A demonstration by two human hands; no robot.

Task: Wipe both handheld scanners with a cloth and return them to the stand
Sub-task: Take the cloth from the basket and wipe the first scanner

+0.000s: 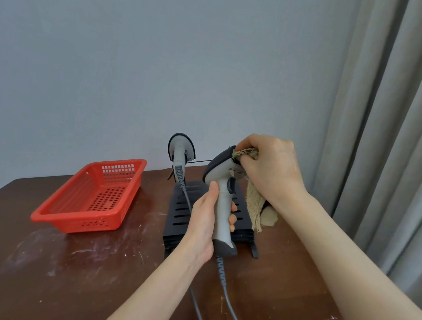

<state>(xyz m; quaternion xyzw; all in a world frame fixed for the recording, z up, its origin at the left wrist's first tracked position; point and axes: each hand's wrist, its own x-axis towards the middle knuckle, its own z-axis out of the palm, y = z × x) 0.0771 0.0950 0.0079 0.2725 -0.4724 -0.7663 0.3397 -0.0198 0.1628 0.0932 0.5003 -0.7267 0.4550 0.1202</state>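
Observation:
My left hand (202,221) grips the handle of a grey and black handheld scanner (222,182) and holds it upright above the black slotted stand (181,209). My right hand (268,171) pinches a beige cloth (253,206) against the scanner's dark head, and the rest of the cloth hangs down to the right. A second scanner (180,154) sits at the back left of the stand, head up. Grey cables run from both scanners toward the table's front edge.
A red perforated plastic basket (91,196) stands left of the stand on the scratched dark wooden table (63,261). A grey wall is behind, and a grey curtain (403,128) hangs at the right beside the table's edge.

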